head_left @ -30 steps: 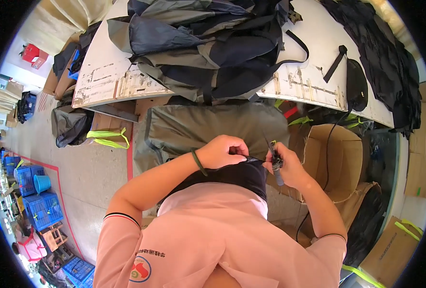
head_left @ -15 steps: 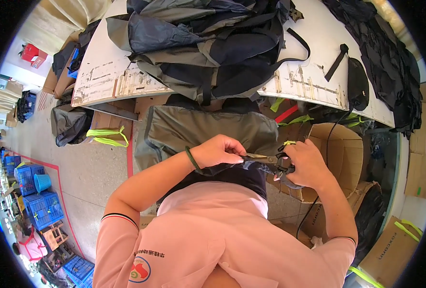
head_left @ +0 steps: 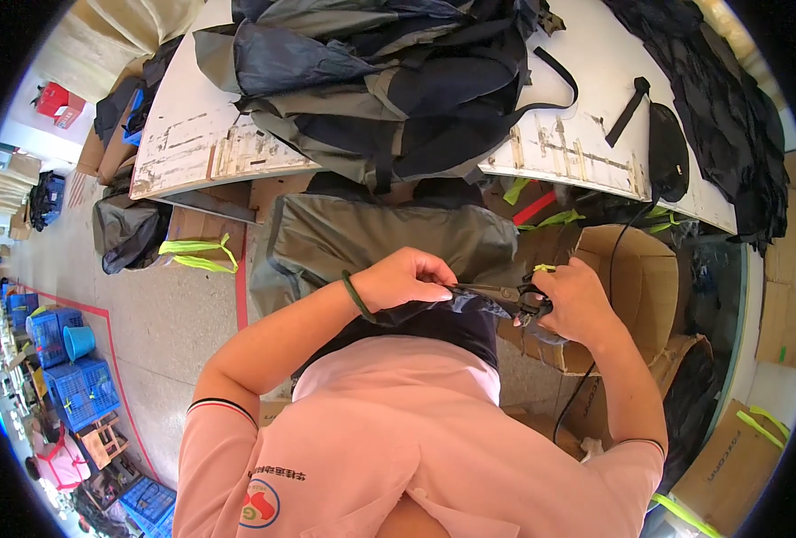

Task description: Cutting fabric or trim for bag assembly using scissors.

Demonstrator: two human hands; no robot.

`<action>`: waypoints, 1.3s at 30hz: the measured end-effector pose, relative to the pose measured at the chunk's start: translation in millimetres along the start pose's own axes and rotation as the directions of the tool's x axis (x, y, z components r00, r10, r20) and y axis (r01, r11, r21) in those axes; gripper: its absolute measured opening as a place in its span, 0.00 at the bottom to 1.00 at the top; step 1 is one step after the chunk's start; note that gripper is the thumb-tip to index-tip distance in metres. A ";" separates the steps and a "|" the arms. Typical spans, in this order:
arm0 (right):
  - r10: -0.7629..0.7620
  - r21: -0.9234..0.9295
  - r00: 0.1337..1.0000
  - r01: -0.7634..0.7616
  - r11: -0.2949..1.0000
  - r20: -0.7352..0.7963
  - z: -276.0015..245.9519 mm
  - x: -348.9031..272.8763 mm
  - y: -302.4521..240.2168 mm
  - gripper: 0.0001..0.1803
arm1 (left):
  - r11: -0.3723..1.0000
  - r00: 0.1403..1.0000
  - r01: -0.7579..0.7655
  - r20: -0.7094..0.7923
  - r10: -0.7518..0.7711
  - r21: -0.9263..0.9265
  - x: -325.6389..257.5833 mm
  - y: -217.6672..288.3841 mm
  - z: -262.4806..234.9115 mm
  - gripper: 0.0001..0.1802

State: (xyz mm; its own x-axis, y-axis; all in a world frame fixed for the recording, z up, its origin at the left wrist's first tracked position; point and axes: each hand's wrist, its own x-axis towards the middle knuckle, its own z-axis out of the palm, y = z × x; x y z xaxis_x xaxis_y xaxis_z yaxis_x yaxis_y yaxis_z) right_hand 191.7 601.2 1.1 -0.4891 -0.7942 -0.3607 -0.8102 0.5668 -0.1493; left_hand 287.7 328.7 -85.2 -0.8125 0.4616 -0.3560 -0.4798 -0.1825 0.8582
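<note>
My right hand is closed round the black handles of a pair of scissors, whose blades point left toward my left hand. The fingers of my left hand are pinched by the blade tips, on what looks like the edge of a dark piece of fabric; the exact grip is partly hidden. Just beyond my hands, across my lap, lies a large grey-green fabric piece with dark edging. A bit of yellow-green shows at my right hand's fingers.
Ahead, a worn white table bears a pile of grey and black bags. An open cardboard box stands to the right, with a black cord hanging across it. Blue crates and a person are far left.
The scissor blades have shifted a little beside my left fingertips, and more of the dark fabric shows below them. Both hands stay nearly in place.
</note>
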 end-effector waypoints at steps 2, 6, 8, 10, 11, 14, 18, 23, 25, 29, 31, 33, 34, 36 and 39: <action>-0.006 0.026 1.000 0.007 1.000 -0.025 -0.8 1.8 2.5 0.21 | 0.999 0.999 -0.033 -0.004 0.033 0.025 0.3 -2.0 -3.9 0.08; 0.043 0.193 0.992 -0.020 0.981 -0.118 4.4 0.4 12.4 0.17 | 0.867 0.977 -0.207 0.058 0.203 0.453 -11.1 2.8 -8.3 0.21; 0.170 0.289 0.977 -0.128 0.949 -0.126 0.2 0.2 8.4 0.15 | 0.434 0.946 -0.258 0.134 0.295 0.863 -33.7 5.7 -12.1 0.39; 0.162 0.318 0.975 -0.107 0.942 -0.152 1.8 4.7 5.8 0.14 | 0.107 0.962 -0.122 0.091 0.257 0.987 -62.7 -9.0 -22.8 0.35; 0.169 0.350 0.975 -0.109 0.930 -0.147 5.4 7.4 6.3 0.14 | 0.030 0.983 -0.018 0.012 0.182 0.999 -75.2 -15.5 -30.0 0.33; 0.161 0.376 0.970 -0.083 0.923 -0.181 7.3 14.6 5.9 0.15 | 0.250 0.960 0.045 -0.111 0.259 0.967 -123.5 -21.0 -79.3 0.29; 0.195 0.405 0.956 -0.093 0.910 -0.219 6.7 21.4 13.1 0.21 | 0.260 0.804 0.402 -0.475 0.359 0.878 -251.3 39.8 -183.7 0.27; 0.148 0.510 0.897 0.096 0.855 -0.416 11.4 63.2 21.3 0.21 | 0.327 0.063 0.868 -0.735 0.676 0.375 -491.9 110.0 -309.8 0.22; 0.304 0.640 0.890 -0.018 0.768 -0.340 3.7 62.1 21.7 0.20 | 0.198 -0.150 0.980 -0.702 0.696 -0.013 -407.1 153.8 -262.0 0.25; 0.308 0.665 0.860 0.048 0.745 -0.407 3.1 106.0 16.2 0.28 | 0.071 0.276 0.786 -0.452 0.848 0.614 -362.8 168.3 -262.6 0.31; 0.314 0.728 0.849 0.115 0.676 -0.425 -4.4 126.3 6.4 0.25 | 0.280 0.496 0.514 -0.547 0.674 0.811 -284.8 142.0 -260.7 0.25; 0.240 0.412 0.807 0.005 0.911 -0.539 -8.3 145.7 5.1 0.24 | 0.174 0.757 0.232 -0.290 0.586 0.957 -200.3 118.8 -225.1 0.26; 0.205 0.409 0.786 0.066 0.910 -0.583 -5.9 154.9 3.7 0.25 | 0.065 0.835 0.139 -0.152 0.528 0.988 -161.0 116.6 -202.8 0.29; 0.148 0.288 0.755 0.056 0.956 -0.639 -2.3 155.1 8.8 0.24 | -0.109 0.835 0.147 -0.065 0.547 0.983 -106.7 102.2 -166.0 0.36; 0.039 0.141 0.756 0.071 0.987 -0.653 7.4 176.4 10.4 0.21 | -0.220 0.799 0.171 -0.004 0.602 0.960 -57.8 68.6 -153.3 0.39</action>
State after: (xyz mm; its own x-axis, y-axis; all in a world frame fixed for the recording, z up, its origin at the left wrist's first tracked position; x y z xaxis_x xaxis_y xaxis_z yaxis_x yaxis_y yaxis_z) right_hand 99.4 468.7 -70.8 -0.6127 -0.7214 0.3228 -0.7890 0.5346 -0.3030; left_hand 250.9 156.4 -62.5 -0.9391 0.2550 0.2305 0.2846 0.9528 0.1056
